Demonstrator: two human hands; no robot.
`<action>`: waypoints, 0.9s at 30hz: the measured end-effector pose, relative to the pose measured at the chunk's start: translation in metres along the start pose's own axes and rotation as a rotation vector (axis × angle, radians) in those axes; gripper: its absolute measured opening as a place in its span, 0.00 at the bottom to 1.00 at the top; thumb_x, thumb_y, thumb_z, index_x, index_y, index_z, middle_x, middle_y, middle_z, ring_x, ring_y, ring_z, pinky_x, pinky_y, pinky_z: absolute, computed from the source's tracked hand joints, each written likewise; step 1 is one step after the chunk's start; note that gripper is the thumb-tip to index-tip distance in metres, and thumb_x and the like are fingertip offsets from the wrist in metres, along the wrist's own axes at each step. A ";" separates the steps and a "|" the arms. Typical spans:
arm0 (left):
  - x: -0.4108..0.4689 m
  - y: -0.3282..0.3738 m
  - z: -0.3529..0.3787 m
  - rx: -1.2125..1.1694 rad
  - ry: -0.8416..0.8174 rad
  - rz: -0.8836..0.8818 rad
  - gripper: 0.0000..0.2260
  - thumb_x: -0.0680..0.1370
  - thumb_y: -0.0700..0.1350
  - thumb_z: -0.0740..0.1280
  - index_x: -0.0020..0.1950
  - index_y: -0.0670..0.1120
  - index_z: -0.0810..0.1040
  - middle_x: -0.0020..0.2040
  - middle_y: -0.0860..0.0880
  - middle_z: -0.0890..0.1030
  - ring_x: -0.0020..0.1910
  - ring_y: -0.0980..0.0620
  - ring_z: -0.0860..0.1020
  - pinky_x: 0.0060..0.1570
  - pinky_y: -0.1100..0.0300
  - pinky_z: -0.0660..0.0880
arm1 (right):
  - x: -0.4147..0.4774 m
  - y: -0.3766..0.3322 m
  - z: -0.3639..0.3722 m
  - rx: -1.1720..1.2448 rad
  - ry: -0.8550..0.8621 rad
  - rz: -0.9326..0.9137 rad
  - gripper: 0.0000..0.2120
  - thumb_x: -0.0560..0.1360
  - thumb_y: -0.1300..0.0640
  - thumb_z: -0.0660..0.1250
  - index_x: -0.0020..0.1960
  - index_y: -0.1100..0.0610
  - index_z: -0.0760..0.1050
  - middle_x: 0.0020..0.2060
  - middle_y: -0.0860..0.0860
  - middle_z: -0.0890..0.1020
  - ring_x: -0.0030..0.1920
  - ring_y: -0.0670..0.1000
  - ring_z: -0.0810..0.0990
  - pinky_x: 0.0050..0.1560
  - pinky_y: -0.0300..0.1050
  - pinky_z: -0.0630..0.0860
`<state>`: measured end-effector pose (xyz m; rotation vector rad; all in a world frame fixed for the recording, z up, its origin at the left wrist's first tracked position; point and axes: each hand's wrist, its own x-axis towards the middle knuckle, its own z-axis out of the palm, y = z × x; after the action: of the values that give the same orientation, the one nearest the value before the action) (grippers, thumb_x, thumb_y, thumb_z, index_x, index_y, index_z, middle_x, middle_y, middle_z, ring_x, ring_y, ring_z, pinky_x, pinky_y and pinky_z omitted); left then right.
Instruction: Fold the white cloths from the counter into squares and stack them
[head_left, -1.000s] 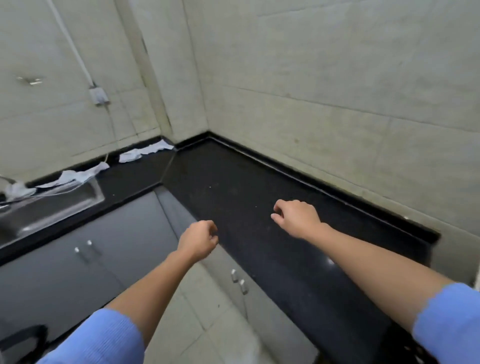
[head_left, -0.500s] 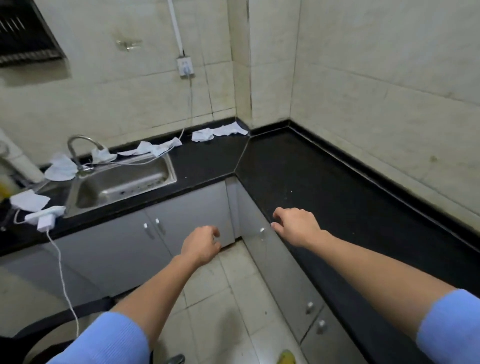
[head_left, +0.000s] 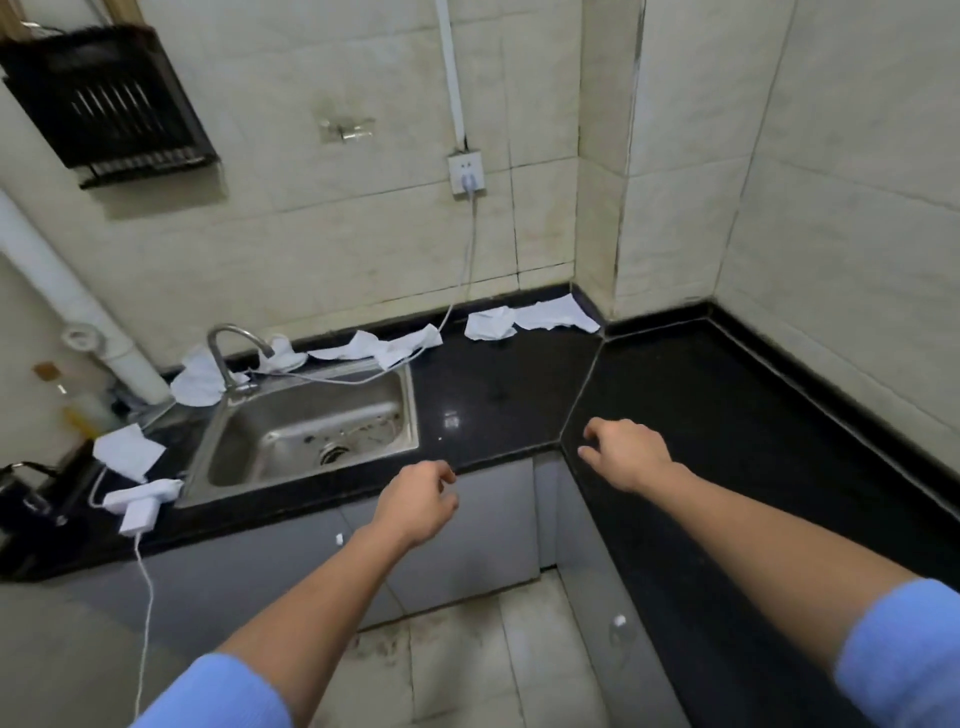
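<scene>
Open run of surface right of the sink
The surface between sink and corner gives free passage; the faucet and a trailing cable crowd the cloths lying against the wall.

**Sink corner: fixtures and wiring**

A rectangular stainless steel sink sits left of centre, a curved chrome tap rising at its far left corner. On the far tiled wall hang a black slatted metal rack at top left, a small metal hook and a white wall socket. A thin white cable drops from the socket toward the sink's far rim. A white adapter block lies just left of the sink's near corner. A white plastic pipe slants down the left wall. Grey cabinet doors stand above pale floor tiles.
</scene>
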<state>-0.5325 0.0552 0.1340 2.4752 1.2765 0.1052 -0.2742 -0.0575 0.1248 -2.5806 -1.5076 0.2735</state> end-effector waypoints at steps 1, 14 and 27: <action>0.011 -0.005 -0.001 0.001 -0.008 -0.018 0.13 0.73 0.48 0.66 0.57 0.50 0.78 0.52 0.50 0.80 0.53 0.48 0.78 0.50 0.57 0.74 | 0.017 -0.006 0.003 0.001 -0.016 -0.014 0.15 0.78 0.44 0.60 0.61 0.50 0.73 0.53 0.53 0.81 0.53 0.57 0.79 0.48 0.49 0.75; 0.240 -0.093 -0.010 0.001 -0.069 0.047 0.10 0.75 0.47 0.66 0.55 0.48 0.78 0.52 0.47 0.81 0.54 0.46 0.78 0.50 0.57 0.73 | 0.247 -0.053 0.040 -0.018 -0.140 0.028 0.17 0.77 0.43 0.61 0.63 0.49 0.72 0.56 0.51 0.80 0.55 0.55 0.79 0.51 0.49 0.75; 0.419 -0.111 0.013 -0.067 -0.262 0.131 0.10 0.75 0.47 0.65 0.56 0.48 0.78 0.51 0.48 0.81 0.52 0.47 0.78 0.50 0.56 0.75 | 0.411 -0.029 0.058 -0.008 -0.250 0.189 0.15 0.76 0.44 0.63 0.59 0.49 0.75 0.55 0.52 0.80 0.55 0.56 0.79 0.53 0.50 0.77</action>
<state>-0.3682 0.4469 0.0448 2.4188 0.9870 -0.1379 -0.1142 0.3173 0.0395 -2.7836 -1.3340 0.6340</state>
